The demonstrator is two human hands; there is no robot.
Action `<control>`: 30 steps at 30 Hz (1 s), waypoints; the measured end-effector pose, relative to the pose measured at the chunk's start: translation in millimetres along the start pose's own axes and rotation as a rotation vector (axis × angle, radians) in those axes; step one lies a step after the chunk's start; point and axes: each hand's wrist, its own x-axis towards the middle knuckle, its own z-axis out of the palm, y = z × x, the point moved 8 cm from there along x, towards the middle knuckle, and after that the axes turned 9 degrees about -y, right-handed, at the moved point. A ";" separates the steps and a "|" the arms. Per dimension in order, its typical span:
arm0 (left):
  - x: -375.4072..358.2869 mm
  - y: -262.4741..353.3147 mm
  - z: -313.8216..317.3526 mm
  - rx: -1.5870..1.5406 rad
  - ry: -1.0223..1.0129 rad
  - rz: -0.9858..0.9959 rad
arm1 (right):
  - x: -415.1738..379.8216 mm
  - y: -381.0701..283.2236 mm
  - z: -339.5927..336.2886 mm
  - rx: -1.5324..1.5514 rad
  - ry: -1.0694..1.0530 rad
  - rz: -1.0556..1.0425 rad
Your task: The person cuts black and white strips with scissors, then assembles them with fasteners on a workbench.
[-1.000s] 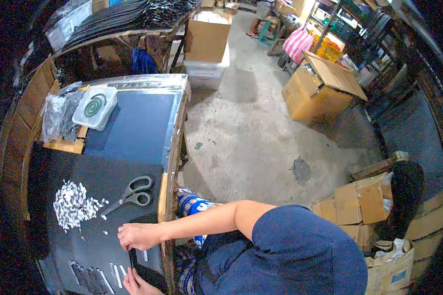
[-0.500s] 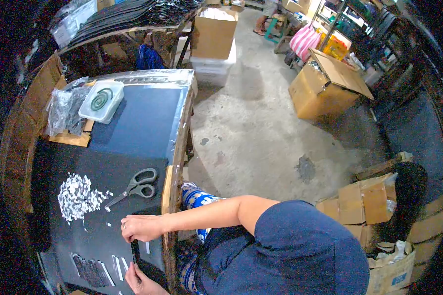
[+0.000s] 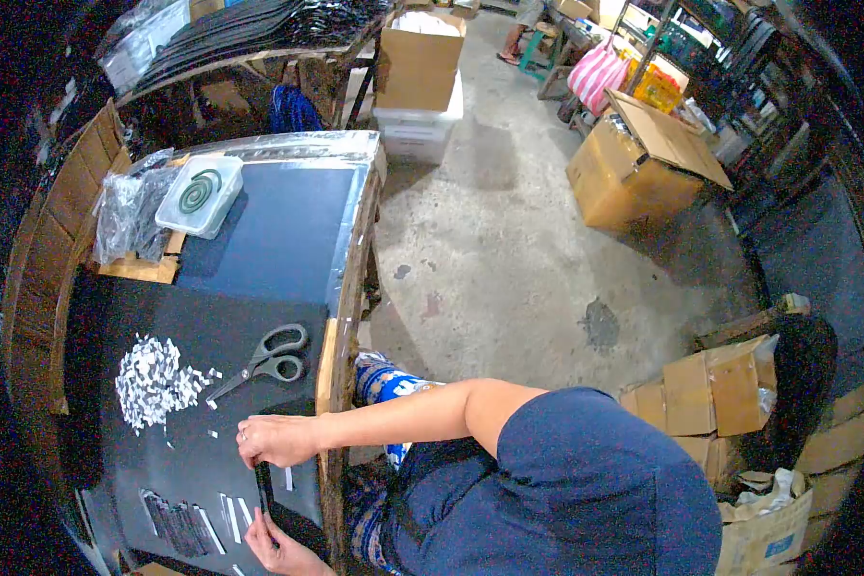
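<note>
My right hand (image 3: 278, 441), with a ring on one finger, pinches the upper end of a narrow black strip (image 3: 263, 488) over the dark tabletop. Below it, my left hand (image 3: 283, 551) has its fingertips closed at the strip's lower end. A short white strip (image 3: 289, 478) lies just right of the black one. Several white strips (image 3: 233, 518) and a row of black strips (image 3: 178, 526) lie to the left. Grey scissors (image 3: 264, 365) rest above my right hand, their blades pointing at a pile of small white pieces (image 3: 158, 384).
A plastic tub (image 3: 199, 197) with a green coil and clear plastic wrap (image 3: 130, 216) are at the table's far end. The wooden table edge (image 3: 330, 370) runs beside my body. Cardboard boxes (image 3: 634, 173) and a striped bag (image 3: 597, 75) stand beyond. A person's leg (image 3: 515, 40) shows at the top.
The view has shifted slightly. Both hands stay in nearly the same place at the black strip, and the fingers of my left hand have moved a little.
</note>
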 end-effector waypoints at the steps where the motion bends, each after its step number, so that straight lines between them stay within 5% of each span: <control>1: 0.2 0.0 0.3 0.000 0.000 0.000 | -0.3 0.4 -0.1 0.000 0.000 0.000; 25: -8.6 -10.0 -1.4 0.080 0.080 0.067 | 0.5 -1.9 -1.8 -0.005 -0.015 0.021; 30: -16.9 -44.8 19.2 0.057 -0.096 -0.050 | 0.0 -2.5 -2.1 0.004 -0.011 0.006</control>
